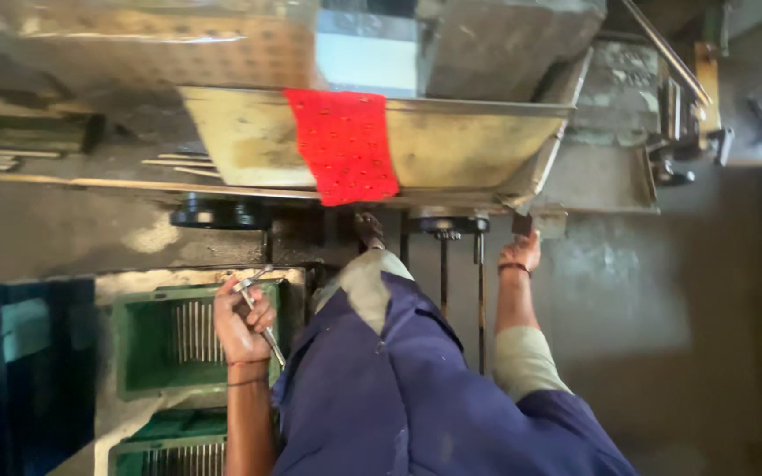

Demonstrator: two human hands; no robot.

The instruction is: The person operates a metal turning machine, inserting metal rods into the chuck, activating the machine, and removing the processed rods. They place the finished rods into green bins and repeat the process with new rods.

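Your left hand (242, 319) is raised and clenched around thin metal rods (257, 310) above the green crate (138, 339), while your right hand (520, 254) reaches up, fingers gripping the tray (469, 141) near its right corner.

The left hand (242, 319) is raised on an upright bare forearm, a thin band at the wrist, its fingers curled tightly into a closed grip. The right hand (520, 252) reaches higher on a straight forearm, a band around its wrist and a pale sleeve at the elbow, fingertips pressed upward; its grip is hidden.
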